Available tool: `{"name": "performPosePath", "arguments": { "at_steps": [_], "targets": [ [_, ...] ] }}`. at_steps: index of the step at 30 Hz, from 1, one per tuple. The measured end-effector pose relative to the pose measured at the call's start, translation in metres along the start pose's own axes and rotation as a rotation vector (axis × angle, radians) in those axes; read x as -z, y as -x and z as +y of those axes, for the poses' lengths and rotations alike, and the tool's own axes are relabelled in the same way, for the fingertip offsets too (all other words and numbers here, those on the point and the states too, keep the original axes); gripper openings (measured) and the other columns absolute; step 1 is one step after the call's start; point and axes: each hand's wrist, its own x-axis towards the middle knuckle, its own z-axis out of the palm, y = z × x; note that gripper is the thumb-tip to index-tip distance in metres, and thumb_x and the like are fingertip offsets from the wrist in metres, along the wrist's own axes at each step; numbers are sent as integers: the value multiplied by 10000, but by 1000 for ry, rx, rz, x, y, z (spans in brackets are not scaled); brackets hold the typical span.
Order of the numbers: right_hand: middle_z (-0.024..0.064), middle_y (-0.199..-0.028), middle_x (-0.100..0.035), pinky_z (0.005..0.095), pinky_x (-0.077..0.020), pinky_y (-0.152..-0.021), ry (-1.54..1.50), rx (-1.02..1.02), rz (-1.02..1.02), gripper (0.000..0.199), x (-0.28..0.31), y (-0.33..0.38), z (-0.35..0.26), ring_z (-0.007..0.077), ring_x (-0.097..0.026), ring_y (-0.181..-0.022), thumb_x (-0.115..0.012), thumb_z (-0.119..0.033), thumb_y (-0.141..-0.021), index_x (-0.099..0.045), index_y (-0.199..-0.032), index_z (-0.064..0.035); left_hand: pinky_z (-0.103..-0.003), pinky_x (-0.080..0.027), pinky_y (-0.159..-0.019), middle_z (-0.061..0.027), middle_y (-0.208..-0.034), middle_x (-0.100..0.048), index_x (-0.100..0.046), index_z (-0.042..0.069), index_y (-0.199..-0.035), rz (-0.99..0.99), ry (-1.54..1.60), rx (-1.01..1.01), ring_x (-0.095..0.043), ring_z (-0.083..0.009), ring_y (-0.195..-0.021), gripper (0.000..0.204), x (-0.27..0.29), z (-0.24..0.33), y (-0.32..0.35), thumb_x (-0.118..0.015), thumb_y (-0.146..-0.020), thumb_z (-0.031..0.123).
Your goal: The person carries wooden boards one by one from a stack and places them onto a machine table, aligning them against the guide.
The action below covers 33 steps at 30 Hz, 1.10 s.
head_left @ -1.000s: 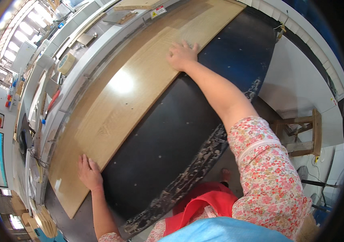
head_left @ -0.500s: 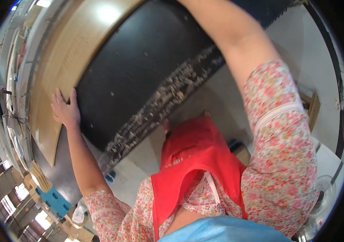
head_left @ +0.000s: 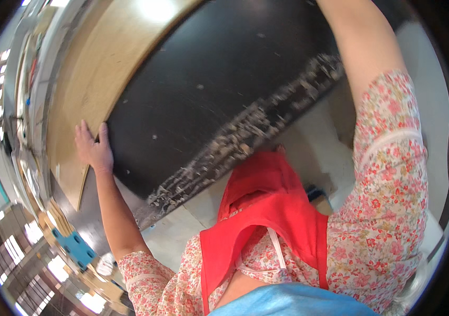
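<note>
A long light-brown wooden board [head_left: 95,79] lies along the far left side of a dark tabletop [head_left: 224,68]. My left hand [head_left: 96,150] rests on its near edge, close to the pointed lower end. The fingers lie flat on the wood and the thumb is spread apart from them, by the board's edge. Stretched forward over the right of the tabletop is my right arm [head_left: 364,42]; it leaves the picture at the top, so the hand and anything it touches are out of sight.
Crumbly debris or flaking residue [head_left: 245,131] runs along the tabletop's near edge. My red apron [head_left: 266,184] hangs close to that edge. Lower left are a blue object with holes [head_left: 74,247] and stacked wooden pieces [head_left: 58,217]. A bright rail [head_left: 43,105] borders the board's far side.
The whole view has shifted, the table and board moving slightly rightward. My right arm has swung farther right. My left hand stays on the same part of the board.
</note>
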Motion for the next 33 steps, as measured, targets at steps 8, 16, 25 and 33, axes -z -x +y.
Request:
{"name": "performPosePath", "arguments": {
  "at_steps": [8, 16, 25, 33],
  "targets": [
    [174, -1417, -388, 506, -250, -1066, 206, -41, 96, 920, -38, -95, 37, 336, -377, -1298, -323, -764, -776, -396, -1385, -78, -526, -141, -1082, -145, -1458, -326, -412, 157, -1379, -125, 8, 168, -247, -354, -1359, 680, 19, 37, -8, -559, -824, 522],
    [143, -1442, -354, 512, -215, -1069, 162, -13, 181, 879, -52, -89, 20, 411, -345, -1284, -365, -730, -773, -372, -1393, -106, -561, -96, -1093, -296, -1463, -182, -253, 25, -1420, 299, 70, 1143, -142, -401, -1385, 793, 7, -27, 7, -460, -868, 556],
    [137, -1408, -396, 543, -219, -1052, 296, 2, -28, 715, -32, -95, 54, 342, -355, -1299, -341, -610, -867, -432, -1349, -90, -532, -287, -1023, -213, -1399, -370, -399, 40, -1361, -237, -86, 1301, -346, -389, -1290, 790, 17, -29, -30, -412, -843, 637],
    [201, -1491, -204, 509, -189, -1093, 63, -74, 196, 750, -20, -95, 28, 458, -231, -1334, -420, -537, -851, -257, -1442, -103, -569, -252, -1025, -247, -1405, -347, -390, 141, -1386, -183, -97, 1372, -333, -378, -1302, 788, 0, -84, 13, -410, -808, 677]
  ]
}}
